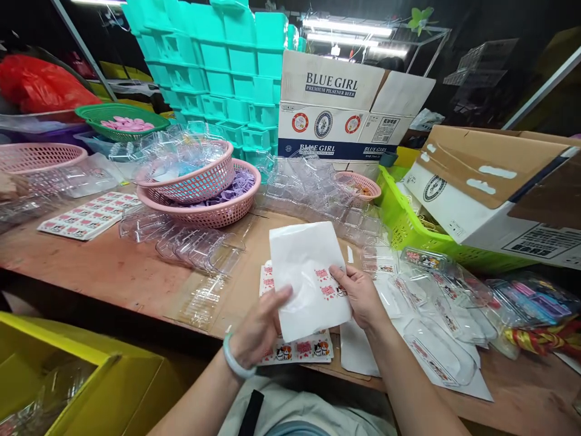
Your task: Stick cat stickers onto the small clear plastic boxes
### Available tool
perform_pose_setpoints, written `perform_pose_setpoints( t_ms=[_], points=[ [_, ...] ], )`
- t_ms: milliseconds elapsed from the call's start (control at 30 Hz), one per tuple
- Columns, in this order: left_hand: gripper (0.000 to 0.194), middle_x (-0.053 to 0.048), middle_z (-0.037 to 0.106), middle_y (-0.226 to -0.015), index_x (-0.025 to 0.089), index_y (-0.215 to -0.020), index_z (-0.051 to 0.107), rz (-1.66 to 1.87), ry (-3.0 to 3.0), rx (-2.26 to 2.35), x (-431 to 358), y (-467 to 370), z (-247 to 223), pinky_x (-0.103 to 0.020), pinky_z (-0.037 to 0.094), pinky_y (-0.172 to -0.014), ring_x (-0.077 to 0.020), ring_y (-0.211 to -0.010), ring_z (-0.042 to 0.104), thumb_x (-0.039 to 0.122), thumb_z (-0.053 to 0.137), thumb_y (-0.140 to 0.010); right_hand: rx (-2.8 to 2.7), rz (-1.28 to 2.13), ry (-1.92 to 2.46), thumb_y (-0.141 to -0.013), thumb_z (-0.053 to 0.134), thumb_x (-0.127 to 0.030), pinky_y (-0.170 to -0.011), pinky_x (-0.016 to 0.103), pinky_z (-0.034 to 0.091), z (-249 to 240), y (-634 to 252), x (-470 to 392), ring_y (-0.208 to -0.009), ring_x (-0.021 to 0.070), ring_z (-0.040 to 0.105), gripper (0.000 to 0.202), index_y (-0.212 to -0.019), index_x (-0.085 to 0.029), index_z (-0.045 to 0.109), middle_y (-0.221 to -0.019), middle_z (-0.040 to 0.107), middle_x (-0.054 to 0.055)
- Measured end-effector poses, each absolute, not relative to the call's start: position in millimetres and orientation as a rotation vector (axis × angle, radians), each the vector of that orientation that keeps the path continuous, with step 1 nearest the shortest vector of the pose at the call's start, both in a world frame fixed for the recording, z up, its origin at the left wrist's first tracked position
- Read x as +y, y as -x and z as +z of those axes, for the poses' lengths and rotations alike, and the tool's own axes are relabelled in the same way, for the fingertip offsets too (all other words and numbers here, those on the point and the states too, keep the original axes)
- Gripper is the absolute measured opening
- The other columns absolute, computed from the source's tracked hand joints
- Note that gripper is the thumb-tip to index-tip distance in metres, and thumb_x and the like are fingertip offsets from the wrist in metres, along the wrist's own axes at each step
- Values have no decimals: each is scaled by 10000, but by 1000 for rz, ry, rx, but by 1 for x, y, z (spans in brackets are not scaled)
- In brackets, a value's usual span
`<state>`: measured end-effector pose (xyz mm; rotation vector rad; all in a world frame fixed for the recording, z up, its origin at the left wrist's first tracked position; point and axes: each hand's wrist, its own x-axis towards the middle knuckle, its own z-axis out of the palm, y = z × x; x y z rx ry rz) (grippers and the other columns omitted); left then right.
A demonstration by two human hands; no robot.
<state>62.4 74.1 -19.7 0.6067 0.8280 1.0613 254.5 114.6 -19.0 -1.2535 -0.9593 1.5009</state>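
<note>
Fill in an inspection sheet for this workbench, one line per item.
Surface: reddish-brown bench, partly covered by flattened cardboard.
Job's things: mostly bare white sticker sheet with a few stickers at its right; printed sheets beneath; clear plastic cases at left, stickered cases at right.
Clutter: stacked pink baskets, green crate, opened cartons.
Hands: left hand at the sheet's lower left; right hand gripping its right edge.
Cables: thin wires near the overhead lights; on the bench, nothing seen.
Surroundings: tall turquoise bin stack behind; yellow box at lower left.
</note>
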Motion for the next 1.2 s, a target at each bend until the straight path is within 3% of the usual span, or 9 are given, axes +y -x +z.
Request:
perform_pose_setpoints(
  t_ms=[67, 200, 267, 467, 567, 633, 767, 967, 1200],
  points=[
    [503, -146, 655, -1195, 139, -1242, 569, 1025, -447, 736, 61, -74, -24, -450, 424, -1015, -319, -1149, 578, 325, 673, -787, -1090, 1300, 1336, -710, 702, -552, -699, 385, 539, -19, -252, 115, -754, 233, 660, 472, -981, -171, 639, -854, 701, 66],
    [406, -118, 692, -1146, 128, -1144, 645, 1161, -322, 760, 57, -89, -26, -420, 426, -1031, -294, -1129, 600, 271, 704, -769, -1449, 414, 1449, -721, 719, -504, -969, 472, 429, -19, -243, 99, -1070, 272, 567, 545, -1161, -216, 574, -1120, 624, 94],
    [386, -105, 693, -1152, 141, -1128, 660, 1196, -308, 729, 59, -91, -25, -415, 419, -1041, -287, -1141, 595, 275, 706, -769, -1661, 277, 1404, -712, 742, -487, -986, 463, 418, -22, -238, 84, -1106, 276, 540, 530, -1147, -225, 590, -1141, 613, 95],
    [354, -96, 695, -1151, 158, -1102, 681, 1201, -379, 675, 57, -93, -29, -403, 388, -1063, -275, -1156, 585, 269, 710, -766, -1622, 497, 1379, -850, 644, -372, -867, 364, 506, -44, -230, 60, -987, 212, 612, 281, -1095, -236, 645, -1051, 670, 60],
    [351, -106, 688, -1163, 145, -1098, 682, 1166, -462, 685, 57, -93, -37, -416, 386, -1060, -287, -1152, 584, 291, 698, -779, -1568, 529, 1349, -889, 592, -334, -900, 373, 490, -48, -233, 63, -942, 200, 639, 210, -1050, -238, 686, -1004, 705, 46],
    [371, -108, 682, -1175, 147, -1124, 671, 1138, -517, 702, 58, -91, -43, -430, 392, -1050, -295, -1144, 587, 305, 690, -789, -1514, 493, 1346, -897, 570, -338, -950, 404, 460, -47, -237, 66, -922, 207, 649, 205, -982, -221, 715, -957, 726, 50],
    [369, -104, 687, -1164, 159, -1131, 671, 1089, -529, 707, 60, -88, -43, -446, 399, -1037, -300, -1138, 588, 302, 688, -790, -1345, 586, 1422, -896, 543, -405, -829, 383, 523, -40, -245, 68, -845, 218, 669, 282, -896, -190, 725, -874, 737, 67],
    [336, -93, 703, -1124, 155, -1052, 706, 1127, -480, 651, 61, -92, -31, -411, 392, -1041, -287, -1129, 592, 263, 729, -735, -1630, 413, 1340, -791, 701, -366, -1010, 461, 414, -43, -243, 60, -1017, 237, 627, 326, -1097, -254, 681, -1076, 709, 57],
    [371, -100, 720, -1064, 153, -1100, 690, 1033, -558, 678, 63, -86, -35, -430, 426, -990, -302, -1102, 602, 278, 714, -752, -1508, 414, 1356, -898, 558, -334, -1033, 484, 392, -49, -250, 64, -824, 194, 683, 202, -908, -223, 726, -904, 747, 33]
  ],
)
